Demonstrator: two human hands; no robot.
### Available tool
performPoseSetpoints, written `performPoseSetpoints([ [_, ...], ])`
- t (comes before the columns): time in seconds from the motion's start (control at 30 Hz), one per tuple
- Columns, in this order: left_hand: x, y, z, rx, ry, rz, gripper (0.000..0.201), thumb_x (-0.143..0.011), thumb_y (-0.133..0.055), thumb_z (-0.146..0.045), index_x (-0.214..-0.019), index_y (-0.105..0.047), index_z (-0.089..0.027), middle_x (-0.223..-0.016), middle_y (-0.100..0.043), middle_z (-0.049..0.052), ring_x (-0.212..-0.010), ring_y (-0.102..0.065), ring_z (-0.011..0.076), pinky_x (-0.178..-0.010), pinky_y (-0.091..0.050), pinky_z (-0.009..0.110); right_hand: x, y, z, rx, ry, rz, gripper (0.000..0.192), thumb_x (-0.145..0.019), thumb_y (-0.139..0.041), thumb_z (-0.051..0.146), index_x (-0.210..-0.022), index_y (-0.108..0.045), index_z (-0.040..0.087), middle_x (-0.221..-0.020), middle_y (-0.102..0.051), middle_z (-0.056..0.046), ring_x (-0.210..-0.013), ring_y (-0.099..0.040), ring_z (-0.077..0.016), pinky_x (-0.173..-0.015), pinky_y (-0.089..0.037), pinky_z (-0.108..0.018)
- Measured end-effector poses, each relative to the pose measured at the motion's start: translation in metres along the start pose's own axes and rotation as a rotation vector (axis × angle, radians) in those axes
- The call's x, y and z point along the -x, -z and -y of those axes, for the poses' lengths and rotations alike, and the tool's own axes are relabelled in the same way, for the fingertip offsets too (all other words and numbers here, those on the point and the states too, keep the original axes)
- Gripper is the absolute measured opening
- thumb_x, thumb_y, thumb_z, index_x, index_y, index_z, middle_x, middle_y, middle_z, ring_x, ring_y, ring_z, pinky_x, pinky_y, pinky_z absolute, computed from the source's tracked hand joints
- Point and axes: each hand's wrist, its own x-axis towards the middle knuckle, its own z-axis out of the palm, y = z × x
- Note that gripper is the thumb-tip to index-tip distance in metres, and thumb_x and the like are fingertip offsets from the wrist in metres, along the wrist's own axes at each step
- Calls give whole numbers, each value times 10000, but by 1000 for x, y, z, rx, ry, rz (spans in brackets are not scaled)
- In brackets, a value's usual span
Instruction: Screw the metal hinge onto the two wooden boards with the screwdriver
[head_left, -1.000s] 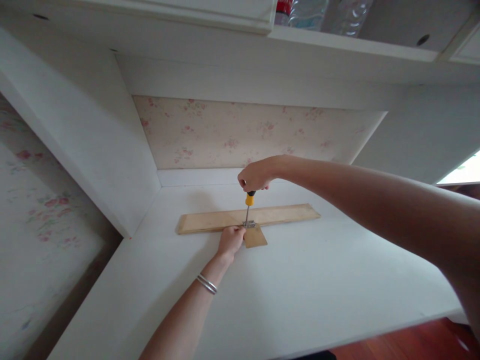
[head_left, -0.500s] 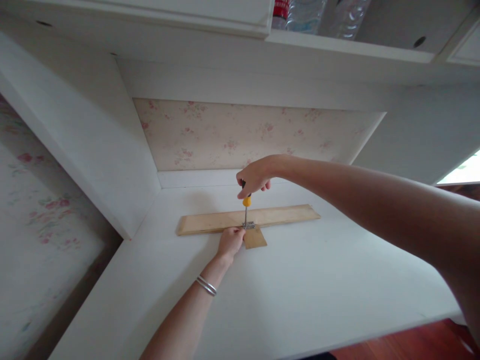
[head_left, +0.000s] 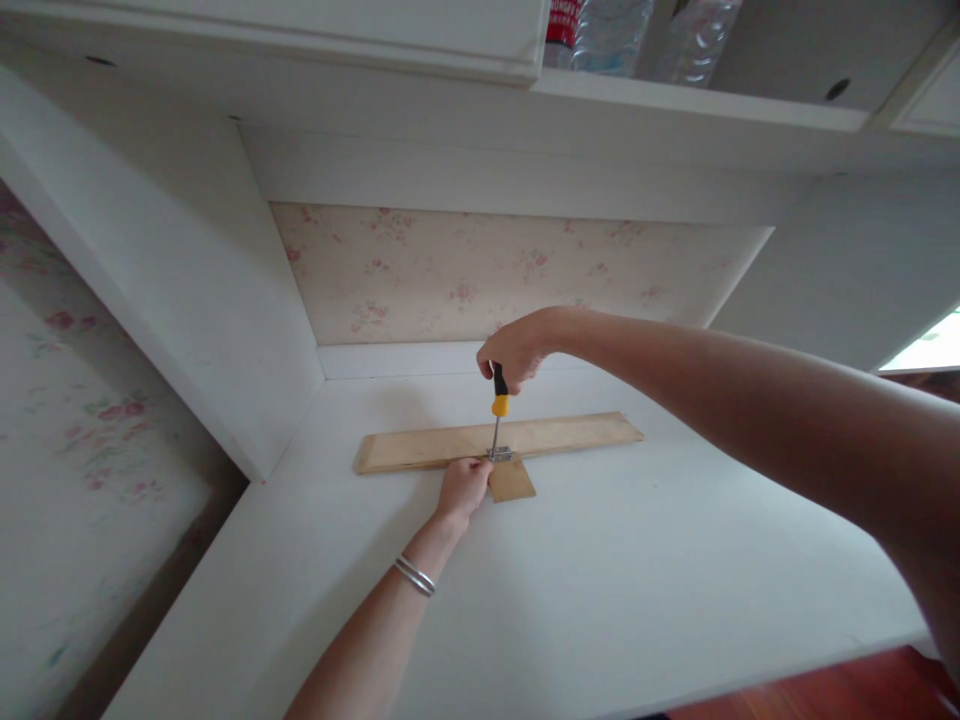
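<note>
My right hand point(head_left: 517, 350) is wrapped round the black and yellow handle of a screwdriver point(head_left: 500, 404), held nearly upright. Its shaft runs down to the left end of a small metal hinge point(head_left: 501, 454). The hinge lies where a long pale wooden board point(head_left: 420, 444) meets a small square wooden piece point(head_left: 513, 482). My left hand point(head_left: 463, 487), with a silver bangle on the wrist, is closed in a pinch beside the hinge and the small piece's left edge. What sits between those fingertips is hidden.
Under everything is a white desktop point(head_left: 600, 570). A white side panel point(head_left: 187, 260) rises at the left, and a papered back wall point(head_left: 450, 270) stands behind. Overhead is a white cabinet point(head_left: 300, 30), with clear plastic bottles point(head_left: 611, 35) on its open shelf.
My right hand has shifted slightly right and its fingers have changed position on the screwdriver, so more of the black handle shows. The left hand stays at the hinge.
</note>
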Motion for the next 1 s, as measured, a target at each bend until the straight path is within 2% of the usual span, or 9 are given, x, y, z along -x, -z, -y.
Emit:
performPoseSetpoints([
  [0.2, -1, -1, 1, 11, -6, 3, 285, -765, -485, -332, -541, -538, -164, -402, -403, -37, -350, -366, 80, -387, -212, 221, 1, 2, 1, -86, -182, -13, 499, -803, -556, 500, -1046, -623, 69, -836, -634, -127, -648, -628, -224, -602, -485, -348],
  [0.27, -1, 0, 1, 6, -4, 7, 283, -764, -481, -323, -538, -538, -162, -400, -405, -35, -349, -362, 79, -388, -207, 222, 2, 3, 2, -109, -113, 5, 452, -796, -598, 389, -1140, -579, 97, -875, -638, -111, -645, -627, -201, -601, -487, -326],
  [0.37, -1, 0, 0, 4, -3, 4, 276, -760, -485, -326, -553, -561, -160, -400, -412, -34, -353, -361, 81, -391, -209, 222, 4, 3, 5, -146, -27, 5, 615, -714, -698, 322, -1269, -484, 163, -1022, -616, -106, -705, -626, -195, -591, -493, -303],
  [0.53, 1, 1, -2, 0, 2, -1, 283, -755, -486, -325, -527, -538, -166, -382, -402, -32, -359, -369, 84, -402, -220, 222, 3, 1, 5, -79, -131, 35, 485, -804, -578, 474, -1061, -608, 64, -894, -628, -133, -653, -626, -211, -590, -497, -338],
  [0.6, 1, 1, -2, -6, -4, -5, 287, -754, -487, -326, -520, -531, -166, -385, -406, -31, -360, -365, 81, -405, -214, 224, 2, 0, 4, -77, -69, 41, 426, -757, -661, 349, -1097, -597, 100, -937, -627, -112, -669, -625, -193, -601, -496, -314],
  [0.67, 1, 0, -2, -13, -11, -7, 286, -752, -486, -325, -519, -533, -165, -391, -413, -30, -363, -366, 80, -408, -214, 224, 2, -1, 2, -123, -15, 53, 548, -701, -723, 308, -1194, -544, 152, -1012, -613, -101, -718, -624, -193, -605, -497, -301],
  [0.8, 0, 0, 0, -13, -16, -17, 277, -750, -484, -323, -532, -549, -165, -399, -416, -31, -366, -371, 82, -410, -218, 225, 1, -1, 2, -89, -151, 23, 549, -819, -543, 528, -1112, -591, 67, -880, -625, -138, -676, -627, -230, -595, -488, -351],
  [0.9, 0, 0, 0, -15, -15, -13, 275, -751, -486, -327, -537, -550, -165, -405, -423, -29, -370, -378, 84, -413, -214, 226, 2, -1, 1, -38, -117, -27, 451, -825, -573, 414, -1125, -585, 78, -886, -635, -127, -646, -624, -208, -580, -474, -326],
  [1.0, 1, 0, -1, -24, -15, -11, 276, -747, -493, -320, -524, -536, -163, -406, -427, -26, -380, -388, 83, -420, -215, 223, 3, -1, 1, -127, -8, -64, 730, -693, -732, 335, -1329, -412, 175, -1030, -622, -101, -712, -625, -182, -575, -475, -270],
])
